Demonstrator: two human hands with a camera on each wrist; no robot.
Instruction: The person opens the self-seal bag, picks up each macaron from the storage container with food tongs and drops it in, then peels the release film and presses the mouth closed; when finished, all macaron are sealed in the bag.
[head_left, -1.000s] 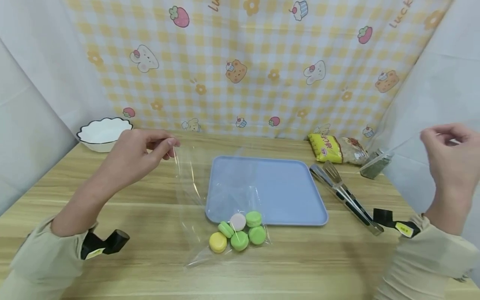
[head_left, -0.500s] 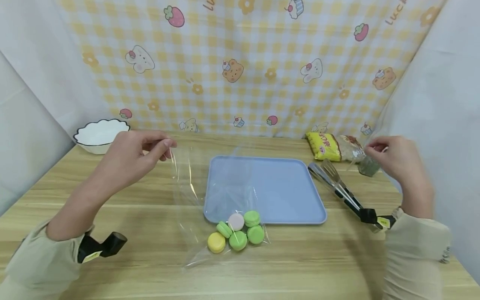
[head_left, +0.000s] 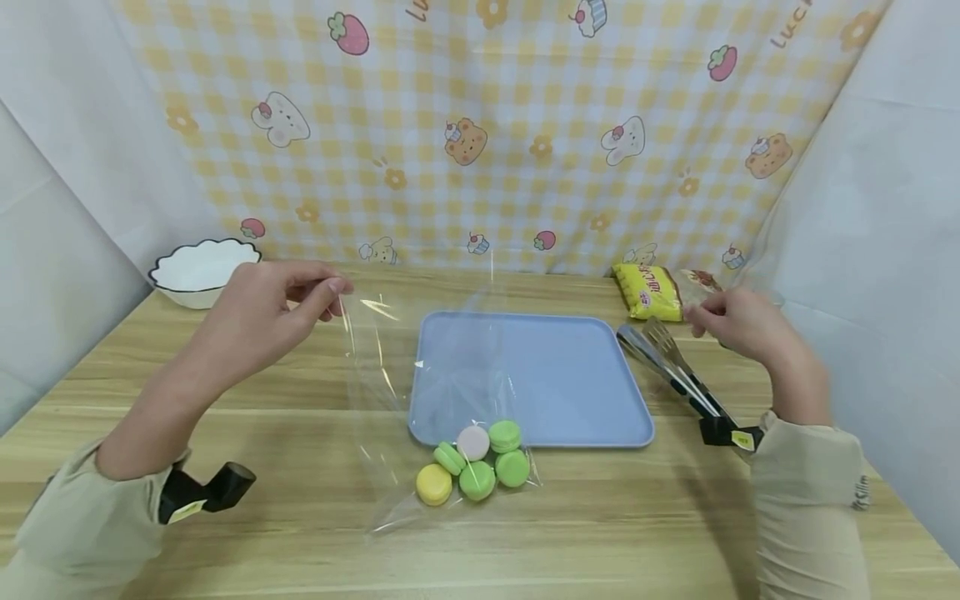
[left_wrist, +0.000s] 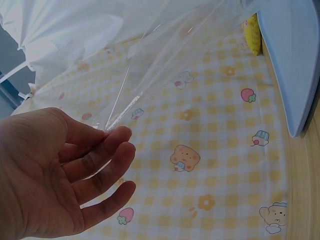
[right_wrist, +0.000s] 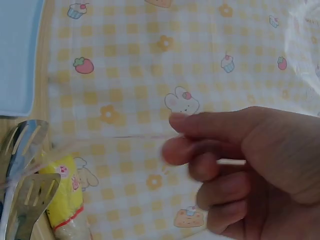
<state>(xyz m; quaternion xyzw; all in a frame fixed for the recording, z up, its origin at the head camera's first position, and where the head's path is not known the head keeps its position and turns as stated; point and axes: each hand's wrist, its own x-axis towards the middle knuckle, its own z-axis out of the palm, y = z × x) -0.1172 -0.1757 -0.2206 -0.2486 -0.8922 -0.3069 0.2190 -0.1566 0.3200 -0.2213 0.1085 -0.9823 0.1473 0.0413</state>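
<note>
My left hand (head_left: 273, 312) pinches the upper left edge of a clear plastic bag (head_left: 382, 367); the pinch shows closely in the left wrist view. Several macarons lie in the bag's lower end: a yellow macaron (head_left: 434, 484), a pale lilac macaron (head_left: 473, 443) and green ones such as the green macaron (head_left: 477, 481). The bag overlaps the left part of a blue tray (head_left: 570, 375). Over on the right, my right hand (head_left: 738, 325) is raised above the tongs. In the right wrist view its thumb and forefinger pinch a thin clear strip (right_wrist: 135, 136), blurred along its length.
Metal tongs (head_left: 678, 375) with black grips lie right of the tray. Behind them are a yellow food packet (head_left: 648, 292) and a jar that my right hand mostly hides. A white scalloped bowl (head_left: 202, 268) stands back left. A checked curtain (head_left: 450, 100) hangs behind the table.
My right hand has moved left and slightly down from the far right, ending near the yellow packet. The left hand, bag and macarons stay almost where they were.
</note>
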